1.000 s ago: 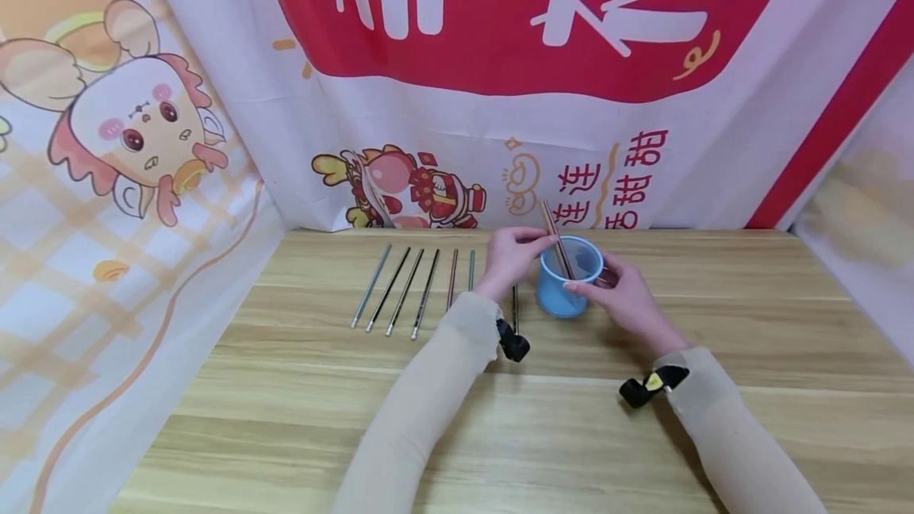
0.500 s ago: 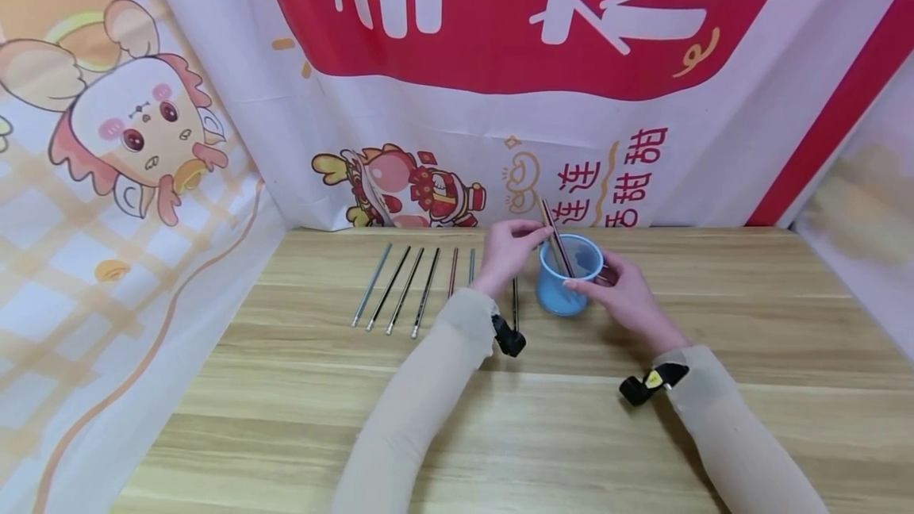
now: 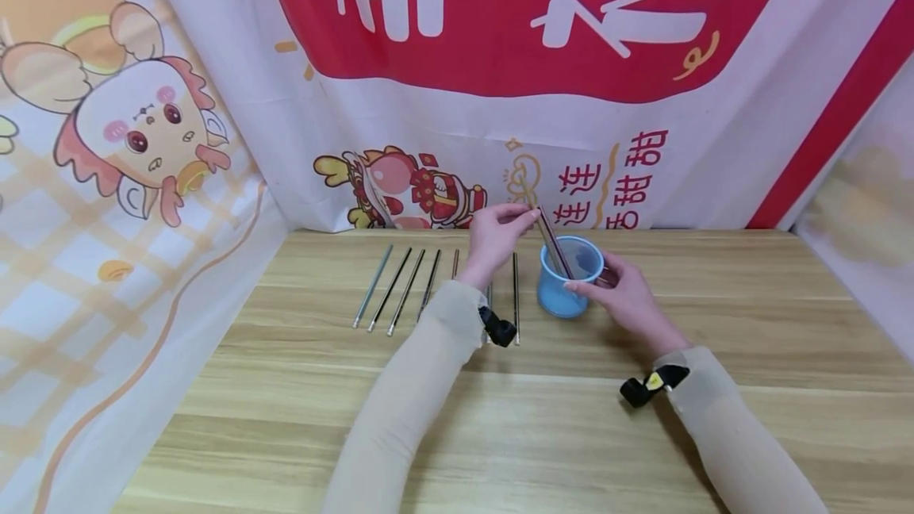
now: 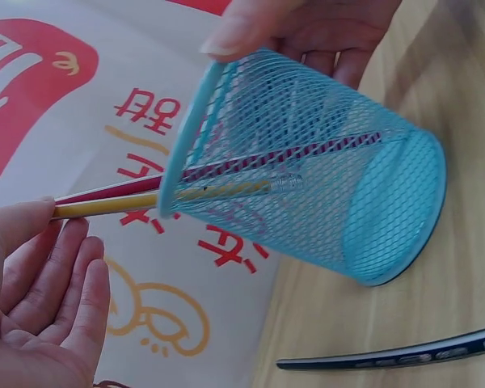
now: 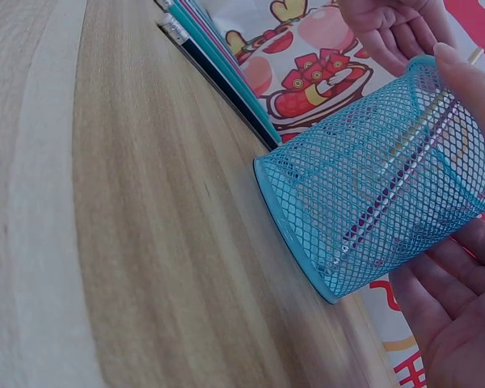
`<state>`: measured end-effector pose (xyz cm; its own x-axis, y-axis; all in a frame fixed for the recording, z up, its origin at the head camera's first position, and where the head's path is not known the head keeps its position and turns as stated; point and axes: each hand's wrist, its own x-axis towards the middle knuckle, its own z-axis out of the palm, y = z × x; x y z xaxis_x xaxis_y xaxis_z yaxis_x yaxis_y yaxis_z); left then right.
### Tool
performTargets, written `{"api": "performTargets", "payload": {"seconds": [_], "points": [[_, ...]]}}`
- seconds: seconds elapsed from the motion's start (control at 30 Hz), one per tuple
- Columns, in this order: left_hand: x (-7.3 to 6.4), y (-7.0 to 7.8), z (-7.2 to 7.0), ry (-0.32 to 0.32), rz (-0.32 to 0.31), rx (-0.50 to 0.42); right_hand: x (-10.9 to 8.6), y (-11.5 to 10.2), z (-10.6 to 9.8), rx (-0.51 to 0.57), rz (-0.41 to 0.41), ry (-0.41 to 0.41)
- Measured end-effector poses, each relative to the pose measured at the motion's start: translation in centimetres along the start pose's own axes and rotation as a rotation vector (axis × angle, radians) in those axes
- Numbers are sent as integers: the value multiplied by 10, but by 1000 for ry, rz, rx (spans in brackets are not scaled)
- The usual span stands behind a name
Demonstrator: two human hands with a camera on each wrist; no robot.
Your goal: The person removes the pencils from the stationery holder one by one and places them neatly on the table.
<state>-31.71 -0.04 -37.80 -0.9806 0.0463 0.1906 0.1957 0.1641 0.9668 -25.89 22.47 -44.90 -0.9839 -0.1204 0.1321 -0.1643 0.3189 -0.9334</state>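
Observation:
A blue mesh pencil cup stands on the table, its rim and side gripped by my right hand, thumb at the rim. My left hand is up at the cup's left, thumb and fingertips pinching a yellow pencil. Through the mesh in the left wrist view, that pencil's eraser end shows inside the cup, above the base. Beside it a dark red pencil leans on the rim and reaches deeper into the cup; its upper end lies close to my left fingertips.
Several pencils lie in a row left of the cup, including a blue one and a black one nearest the cup. My left forearm passes over part of the row. A printed cloth hangs behind the wooden table.
My left hand has moved left and slightly up, drawing the yellow pencil higher and apart from the dark red one. My right hand and the cup have stayed put.

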Motion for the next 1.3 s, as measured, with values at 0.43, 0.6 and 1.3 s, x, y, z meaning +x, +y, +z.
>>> {"api": "performTargets", "payload": {"seconds": [0.43,0.6,1.3], "points": [[4,18,-24,42,23,-110,-2,-7,1,18,3,-9],[5,30,-45,70,73,-148,0,-2,0,29,7,-12],[7,13,-200,240,45,41,2,7,0,-16,-1,11]]}}
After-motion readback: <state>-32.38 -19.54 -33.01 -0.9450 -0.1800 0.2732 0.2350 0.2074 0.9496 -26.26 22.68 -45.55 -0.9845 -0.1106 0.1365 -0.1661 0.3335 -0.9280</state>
